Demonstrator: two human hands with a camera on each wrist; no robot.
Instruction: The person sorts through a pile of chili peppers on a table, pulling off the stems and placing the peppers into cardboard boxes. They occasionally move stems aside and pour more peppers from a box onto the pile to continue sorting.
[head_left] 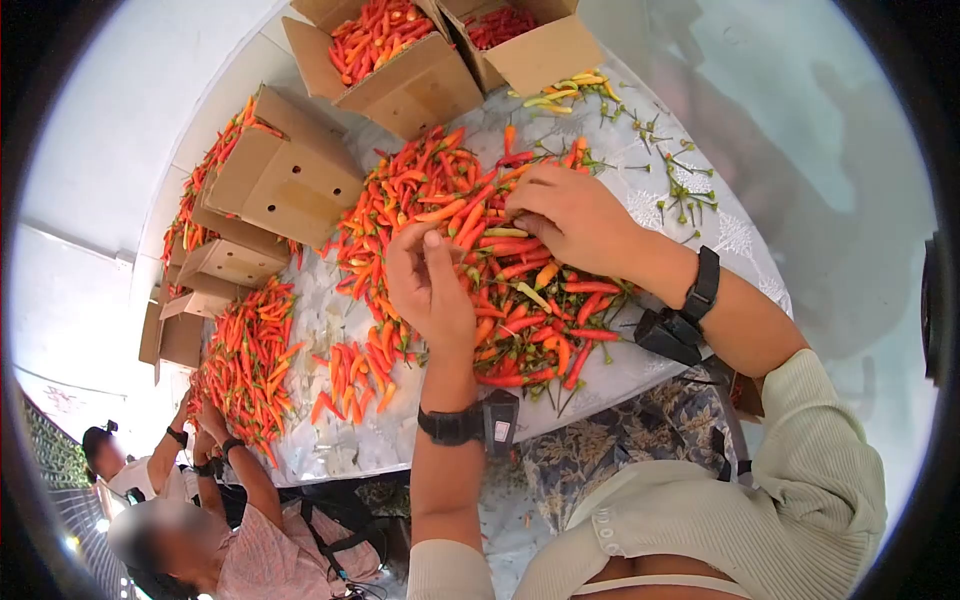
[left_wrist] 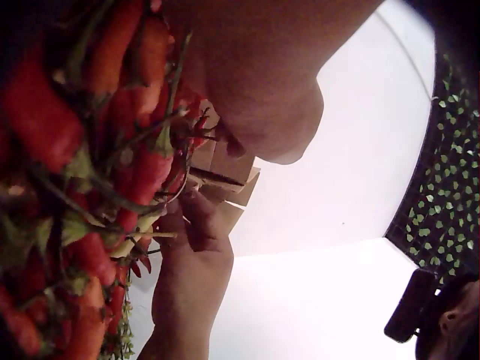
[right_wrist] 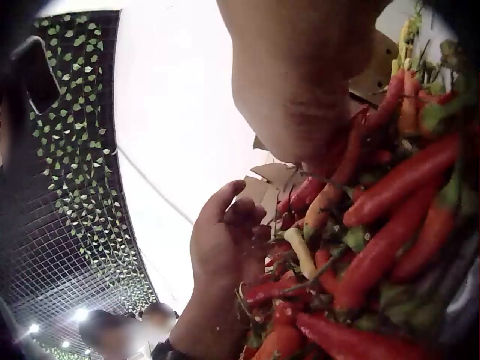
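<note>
Red and orange chili peppers point(head_left: 410, 185) with green stems lie heaped on the table. My left hand point(head_left: 430, 285) is over the heap's near side, palm up, thumb raised and fingers loosely bent; the right wrist view shows this left hand point(right_wrist: 225, 244) beside the peppers point(right_wrist: 390, 247) with nothing visible in it. To its right, my right hand point(head_left: 575, 215) reaches down into the heap with bent fingers. In the left wrist view the right hand point(left_wrist: 195, 259) has thumb and fingertips together at a thin stem among the peppers point(left_wrist: 45, 120); the pepper itself is mostly hidden.
Cardboard boxes point(head_left: 415, 95) of peppers stand along the far and left sides. Yellow peppers point(head_left: 560, 92) and loose green stems point(head_left: 688, 190) lie at the back right. Another pile point(head_left: 245, 360) is on the left, where other people point(head_left: 270, 550) work. The tablecloth point(head_left: 735, 235) is pale.
</note>
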